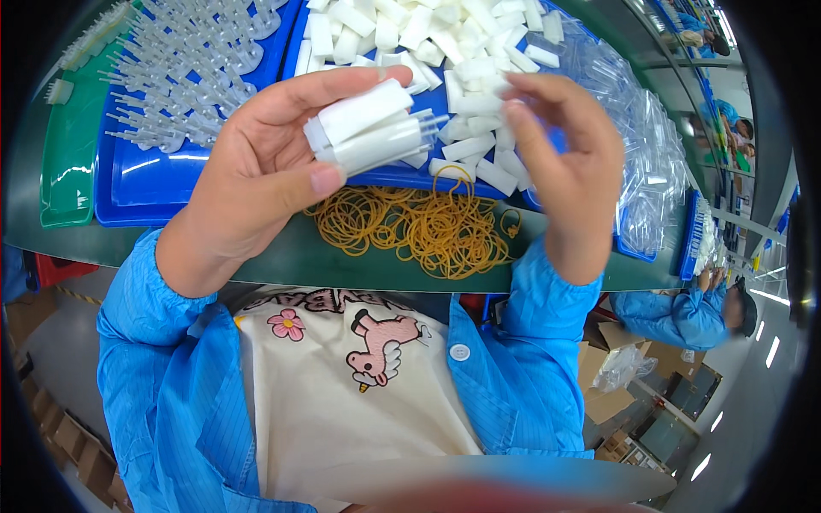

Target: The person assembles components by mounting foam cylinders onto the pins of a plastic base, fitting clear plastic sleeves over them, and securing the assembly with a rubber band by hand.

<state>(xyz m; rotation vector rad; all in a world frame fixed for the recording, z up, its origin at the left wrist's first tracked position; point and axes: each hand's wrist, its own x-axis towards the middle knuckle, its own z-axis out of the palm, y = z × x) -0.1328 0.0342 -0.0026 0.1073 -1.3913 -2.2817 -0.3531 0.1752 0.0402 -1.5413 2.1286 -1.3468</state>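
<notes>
Your left hand [248,162] pinches a bundle of white and clear pieces [368,124] between thumb and fingers, beyond the left part of the rubber bands [445,231]. Your right hand [573,150] curls beyond their right end, near the white blocks [492,175]; I cannot tell whether its blurred fingertips pinch anything.
</notes>
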